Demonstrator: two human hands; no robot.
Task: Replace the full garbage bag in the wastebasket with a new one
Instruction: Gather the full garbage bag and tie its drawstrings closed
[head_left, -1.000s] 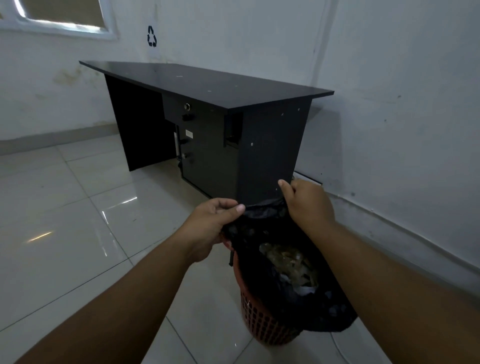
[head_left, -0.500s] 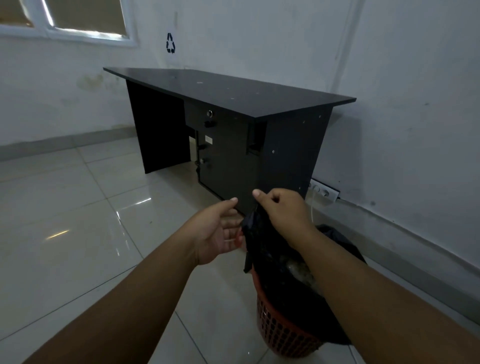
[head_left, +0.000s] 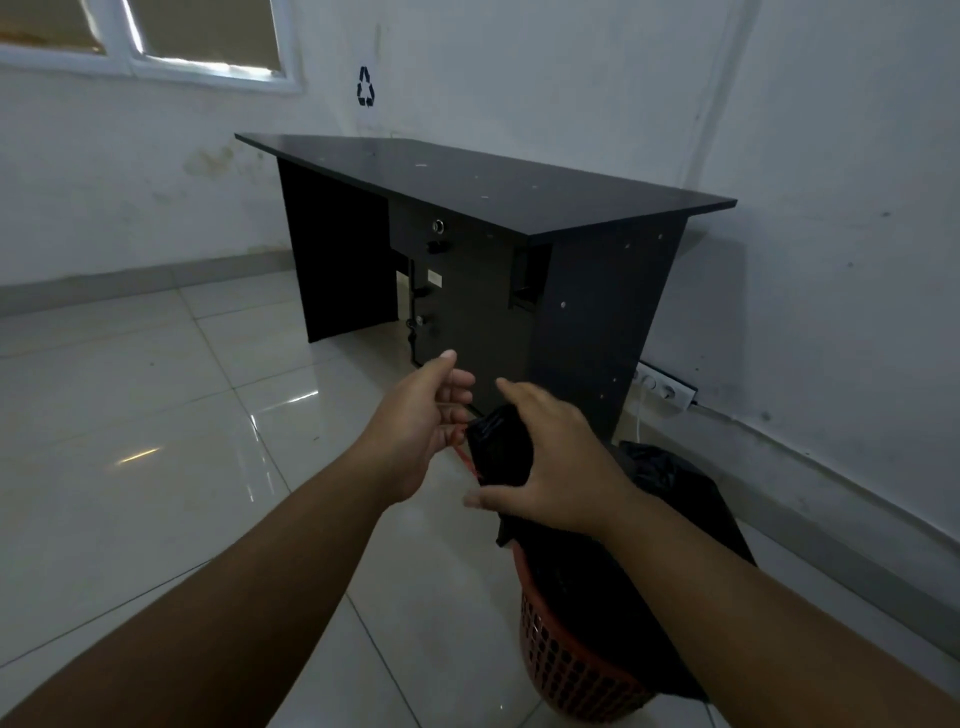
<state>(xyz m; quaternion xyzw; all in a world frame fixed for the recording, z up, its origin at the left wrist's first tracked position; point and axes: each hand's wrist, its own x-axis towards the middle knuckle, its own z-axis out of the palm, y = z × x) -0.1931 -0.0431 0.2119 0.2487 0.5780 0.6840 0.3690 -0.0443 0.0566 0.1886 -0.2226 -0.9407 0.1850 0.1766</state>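
The black garbage bag (head_left: 597, 582) sat in the red mesh wastebasket (head_left: 566, 670), which stood on the pale tiled floor (head_left: 156, 441) near the end panel of a black desk (head_left: 519, 249). The bag's neck (head_left: 501, 449) was gathered and pulled up above the basket rim, toward the desk. The right hand (head_left: 558, 457) was clenched around that gathered neck, thumb below and fingers wrapped over the top, so its grip was holding the bag. The left hand (head_left: 423, 426) was just beside it with the fingers curled; a thin red strand (head_left: 465, 460) ran down between the two hands, and the left grip seemed to be pinching it, though motion blur made that uncertain. The rest of the bag draped over the far side of the wastebasket, hiding the contents. The desk's tabletop (head_left: 493, 176) carried only a few light specks. Behind the basket a white power strip (head_left: 665, 387) lay against the wall, and a recycling symbol (head_left: 365, 86) was marked on the wall above the desk, beside a window (head_left: 156, 41).
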